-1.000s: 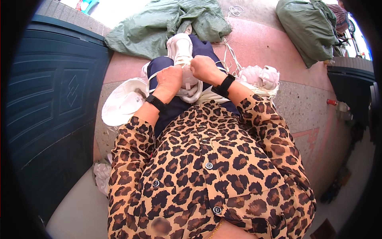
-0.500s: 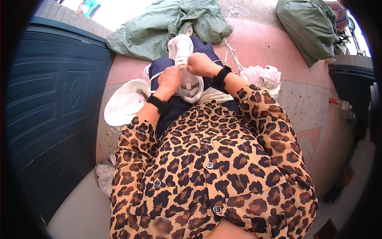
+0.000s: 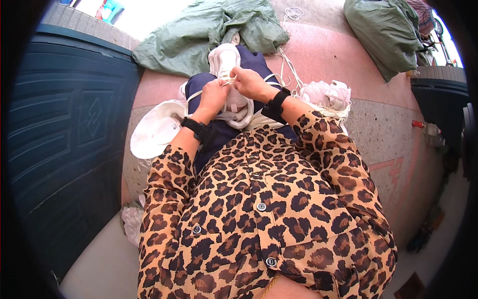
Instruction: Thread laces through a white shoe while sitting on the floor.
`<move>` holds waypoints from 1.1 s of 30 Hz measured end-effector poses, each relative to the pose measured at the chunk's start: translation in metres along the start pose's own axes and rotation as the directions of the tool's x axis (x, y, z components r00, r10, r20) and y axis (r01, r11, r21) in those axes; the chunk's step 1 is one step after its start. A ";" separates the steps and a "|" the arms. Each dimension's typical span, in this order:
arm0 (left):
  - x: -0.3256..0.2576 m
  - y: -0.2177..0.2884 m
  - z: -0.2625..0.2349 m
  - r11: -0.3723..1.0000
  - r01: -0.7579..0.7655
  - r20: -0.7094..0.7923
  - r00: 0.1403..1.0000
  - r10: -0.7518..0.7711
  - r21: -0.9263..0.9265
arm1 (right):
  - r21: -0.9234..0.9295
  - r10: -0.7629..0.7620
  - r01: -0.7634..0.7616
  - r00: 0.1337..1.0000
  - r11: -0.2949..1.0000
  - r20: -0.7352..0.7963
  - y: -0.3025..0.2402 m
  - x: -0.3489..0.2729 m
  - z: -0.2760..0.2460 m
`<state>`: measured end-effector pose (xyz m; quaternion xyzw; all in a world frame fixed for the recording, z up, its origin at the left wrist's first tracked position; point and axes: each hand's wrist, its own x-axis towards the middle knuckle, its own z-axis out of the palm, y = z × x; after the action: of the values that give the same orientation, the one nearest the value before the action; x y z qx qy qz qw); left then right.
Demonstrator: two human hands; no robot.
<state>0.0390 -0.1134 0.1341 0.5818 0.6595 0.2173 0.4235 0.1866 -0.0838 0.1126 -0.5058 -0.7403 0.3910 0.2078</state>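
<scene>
A white sneaker (image 3: 226, 56) rests on my lap, its toe pointing away from me and its opening toward my body. Above its tongue, my left hand (image 3: 214, 97) is closed in a pinch on a thin white shoelace (image 3: 229, 82). My right hand (image 3: 251, 84) pinches the same lace from the other side, close to the left fingertips. The fingers partly cover the eyelets, so how far the lace is threaded cannot be seen. More white laces (image 3: 269, 120) lie across my dark blue trousers (image 3: 200, 79), by the shoe's heel.
A white rounded item like a hat (image 3: 155, 130) lies at my left. Pale shoes in a bundle (image 3: 326, 94) sit at my right, with loose laces (image 3: 293, 70) beyond. Green sacks (image 3: 174, 42) lie ahead, another sack (image 3: 386, 37) far right. A dark blue panelled door (image 3: 69, 109) stands left.
Both hands have shifted slightly, and their fingers have opened from tighter fists into fingertip pinches. The lace between them now shows. The sneaker has hardly moved.
</scene>
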 end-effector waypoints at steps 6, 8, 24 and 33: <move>0.000 0.032 -0.050 0.786 0.179 0.248 0.968 -0.033 -0.592 | -0.075 -0.001 0.011 0.992 0.997 0.128 -0.001 -0.006 -0.036; 0.000 0.041 -0.064 0.760 0.245 0.326 0.944 -0.046 -0.602 | -0.046 0.045 -0.039 0.986 0.998 0.159 -0.009 -0.003 -0.033; 0.009 0.002 -0.013 0.989 -0.089 0.087 0.993 0.079 0.119 | 0.534 0.170 -0.091 0.980 0.841 -0.100 -0.010 -0.021 -0.048; 0.014 -0.002 0.004 0.991 0.069 0.106 0.993 -0.057 -0.111 | 0.626 0.169 -0.088 0.983 0.775 -0.072 -0.012 -0.026 -0.050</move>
<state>0.0413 -0.1013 0.1257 0.5458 0.6413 0.2111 0.4963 0.2254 -0.0912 0.1544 -0.4821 -0.5202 0.5934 0.3805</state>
